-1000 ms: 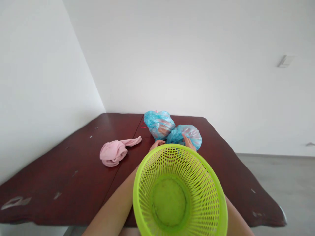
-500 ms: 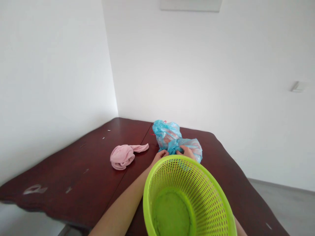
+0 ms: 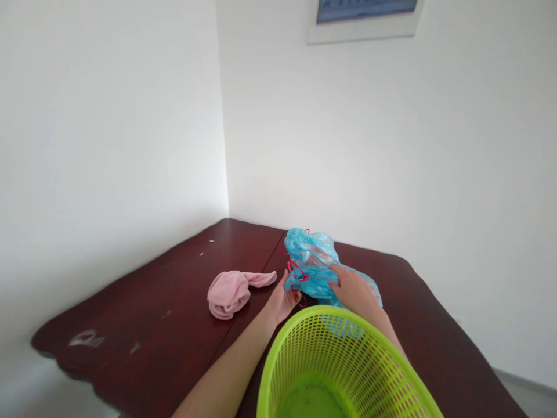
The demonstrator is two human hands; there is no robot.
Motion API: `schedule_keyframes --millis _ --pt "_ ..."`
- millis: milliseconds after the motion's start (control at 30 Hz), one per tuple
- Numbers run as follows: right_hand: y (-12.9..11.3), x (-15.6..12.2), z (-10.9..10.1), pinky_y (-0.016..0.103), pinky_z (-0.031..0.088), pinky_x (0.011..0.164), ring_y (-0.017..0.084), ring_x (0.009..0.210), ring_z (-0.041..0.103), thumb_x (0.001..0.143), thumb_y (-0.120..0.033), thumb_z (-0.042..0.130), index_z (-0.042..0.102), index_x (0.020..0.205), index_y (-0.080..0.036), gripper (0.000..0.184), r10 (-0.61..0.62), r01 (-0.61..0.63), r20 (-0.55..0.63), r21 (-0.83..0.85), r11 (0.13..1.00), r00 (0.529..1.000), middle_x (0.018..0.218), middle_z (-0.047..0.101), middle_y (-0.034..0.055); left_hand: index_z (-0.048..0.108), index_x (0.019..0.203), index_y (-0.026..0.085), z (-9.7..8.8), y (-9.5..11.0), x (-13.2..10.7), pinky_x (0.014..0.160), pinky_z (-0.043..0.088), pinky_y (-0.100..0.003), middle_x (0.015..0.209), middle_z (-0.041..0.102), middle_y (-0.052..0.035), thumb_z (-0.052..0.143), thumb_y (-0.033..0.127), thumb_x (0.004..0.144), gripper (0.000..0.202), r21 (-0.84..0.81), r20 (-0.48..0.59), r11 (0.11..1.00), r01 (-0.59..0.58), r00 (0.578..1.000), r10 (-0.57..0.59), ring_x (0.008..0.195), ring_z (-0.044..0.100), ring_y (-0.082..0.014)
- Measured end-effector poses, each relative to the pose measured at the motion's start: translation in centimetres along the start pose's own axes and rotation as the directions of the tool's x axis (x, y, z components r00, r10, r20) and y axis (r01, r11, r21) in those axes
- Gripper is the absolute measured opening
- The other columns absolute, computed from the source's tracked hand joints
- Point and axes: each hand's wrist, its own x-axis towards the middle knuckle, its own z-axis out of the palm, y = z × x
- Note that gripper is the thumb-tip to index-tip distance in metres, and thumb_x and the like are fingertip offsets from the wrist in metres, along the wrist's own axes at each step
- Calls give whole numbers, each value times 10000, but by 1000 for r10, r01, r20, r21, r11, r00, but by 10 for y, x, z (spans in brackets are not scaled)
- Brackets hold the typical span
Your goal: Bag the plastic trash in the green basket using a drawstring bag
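Note:
A crumpled, translucent blue plastic bag with a red drawstring lies on the dark red wooden table. My left hand stands at the bag's left side, its fingers closed on the red cord. My right hand lies over the bag's lower right part, fingers gripping the plastic. A lime-green plastic mesh basket is close to me, below both hands, hiding the bag's lower edge. A pink folded towel lies left of my left hand.
The table has a seam running through it and scuffed pale marks near its left front edge. White walls meet in a corner behind it. A framed picture hangs on the back wall. Grey floor shows at the lower right.
The view has tilted up and the table sits lower in the frame. The blue plastic has gathered into one mass, and the red cord now shows in my left hand. The basket sits lower.

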Motion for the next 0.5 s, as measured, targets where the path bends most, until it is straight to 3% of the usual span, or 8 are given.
schedule_keyframes --millis 67,167,267,400,500 --pt "-7 10 0 412 592 878 299 940 817 1073 -372 749 841 1393 -311 339 -41 41 -5 59 997 999 1065 868 97 816 1115 176 1 -1 -2 725 667 -226 946 857 -56 913 484 1105 323 -30 -30 999 -28 999 27 696 765 -143" --pt "-15 17 15 424 639 925 267 943 796 1074 -424 779 858 1249 -274 244 -124 115 22 243 963 992 1093 863 82 837 1220 174 5 -3 -8 782 687 -245 1091 892 -87 958 299 1067 231 -40 -34 998 -57 998 56 777 809 -160" --pt "-14 15 38 419 647 879 251 894 787 1015 -396 848 852 1144 -249 196 -132 98 74 354 930 989 1061 874 75 838 1267 172 6 -3 -9 783 688 -218 1197 898 -111 1074 165 909 429 -22 -23 998 -59 998 58 844 847 -162" --pt "-1 11 52 337 547 690 198 709 692 979 -347 831 794 917 -241 128 -113 46 153 384 922 982 781 778 7 818 1279 191 0 -2 -5 640 633 -158 1076 884 -55 1135 189 833 548 8 -38 997 -70 997 71 716 804 -115" --pt "5 11 51 333 522 685 189 693 654 961 -353 795 729 832 -244 182 -101 23 176 397 918 979 748 746 2 803 1254 195 -4 -5 -2 578 596 -157 943 841 -11 1147 299 846 543 30 -45 993 -112 992 114 629 742 -97"
